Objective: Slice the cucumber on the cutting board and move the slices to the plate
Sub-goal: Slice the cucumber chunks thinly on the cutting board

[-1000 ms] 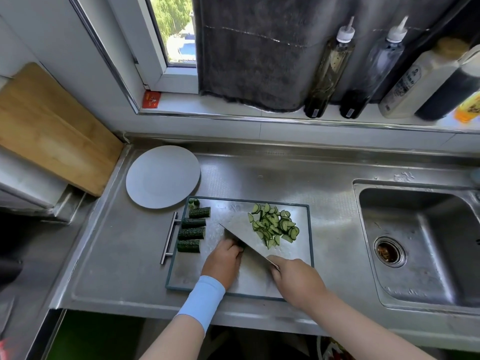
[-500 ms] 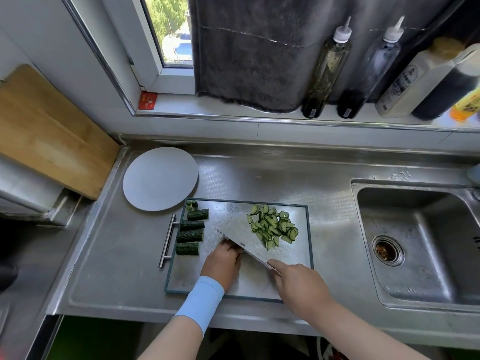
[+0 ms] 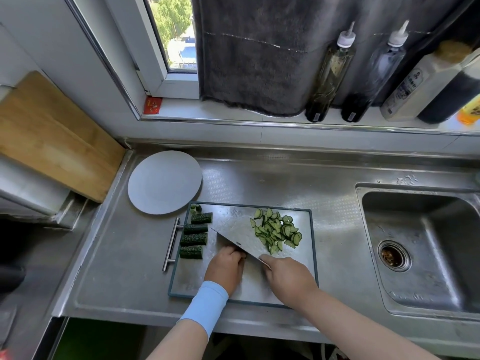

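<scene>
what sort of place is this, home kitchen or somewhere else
Most likely a home kitchen counter: a steel sink on the right, a knife held over a cutting board with cucumber slices on it, and sauce bottles lined up along the window ledge.

Under both hands, cutting board (image 3: 189,276) of scratched, dull-shining steel with a dark plastic-looking rim. In the right hand (image 3: 288,279), knife (image 3: 236,239) with a smooth, mirror-bright metal blade. Left of the left hand (image 3: 225,267), cucumber pieces (image 3: 194,239) with dark, bumpy, rough skin; beyond the right hand, slices (image 3: 276,231) with pale, wet-looking flesh. Beyond the left hand, matt, smooth grey plate (image 3: 165,181). All round, brushed steel counter (image 3: 285,183), partly dimpled. On the left wrist, soft pale-blue cloth sleeve (image 3: 205,305). Far left of both hands, matt wooden board (image 3: 52,141). Farther beyond, shaggy dark towel (image 3: 259,61).
</scene>
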`<state>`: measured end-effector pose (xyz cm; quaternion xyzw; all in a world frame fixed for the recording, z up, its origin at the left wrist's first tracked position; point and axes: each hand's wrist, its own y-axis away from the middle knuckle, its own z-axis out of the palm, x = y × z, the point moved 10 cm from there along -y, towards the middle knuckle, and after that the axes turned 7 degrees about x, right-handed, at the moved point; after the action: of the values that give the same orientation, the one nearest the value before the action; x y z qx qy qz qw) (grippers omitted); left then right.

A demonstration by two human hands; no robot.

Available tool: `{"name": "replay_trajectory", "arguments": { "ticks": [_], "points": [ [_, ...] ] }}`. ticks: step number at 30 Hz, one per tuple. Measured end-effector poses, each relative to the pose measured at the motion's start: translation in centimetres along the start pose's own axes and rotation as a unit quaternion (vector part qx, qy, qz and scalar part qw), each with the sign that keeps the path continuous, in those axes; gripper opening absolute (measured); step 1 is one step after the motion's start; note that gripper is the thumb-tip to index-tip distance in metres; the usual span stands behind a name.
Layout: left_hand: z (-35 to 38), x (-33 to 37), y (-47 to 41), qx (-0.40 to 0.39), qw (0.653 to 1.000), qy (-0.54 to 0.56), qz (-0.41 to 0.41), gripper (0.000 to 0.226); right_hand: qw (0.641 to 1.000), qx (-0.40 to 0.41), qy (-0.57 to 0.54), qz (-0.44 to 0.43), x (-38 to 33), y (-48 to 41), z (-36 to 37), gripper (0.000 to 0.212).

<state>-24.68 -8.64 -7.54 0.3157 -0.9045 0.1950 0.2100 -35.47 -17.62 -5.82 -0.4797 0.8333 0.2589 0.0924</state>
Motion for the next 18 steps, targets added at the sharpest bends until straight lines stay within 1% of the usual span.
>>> {"name": "replay_trajectory", "arguments": {
  "ticks": [4, 9, 13, 18],
  "points": [
    [0.2, -0.3, 0.0, -0.012, 1.000, -0.004, -0.010, 0.018, 1.000, 0.022, -0.003, -0.006, 0.2, 1.1, -0.4, 0.024],
    [-0.1, 0.3, 0.0, -0.015, 1.000, -0.020, 0.013, 0.019, 0.999, 0.040, -0.004, -0.005, 1.3, 3.1, -1.2, 0.024],
    [-0.2, 0.2, 0.1, -0.005, 1.000, -0.017, 0.008, 0.019, 0.999, 0.029, 0.014, -0.007, 1.6, 3.1, -1.3, 0.029],
    [-0.4, 0.0, 0.1, 0.006, 1.000, -0.002, 0.001, 0.020, 1.000, 0.018, 0.005, -0.002, 1.2, 2.1, -0.8, 0.030]
  ]
}}
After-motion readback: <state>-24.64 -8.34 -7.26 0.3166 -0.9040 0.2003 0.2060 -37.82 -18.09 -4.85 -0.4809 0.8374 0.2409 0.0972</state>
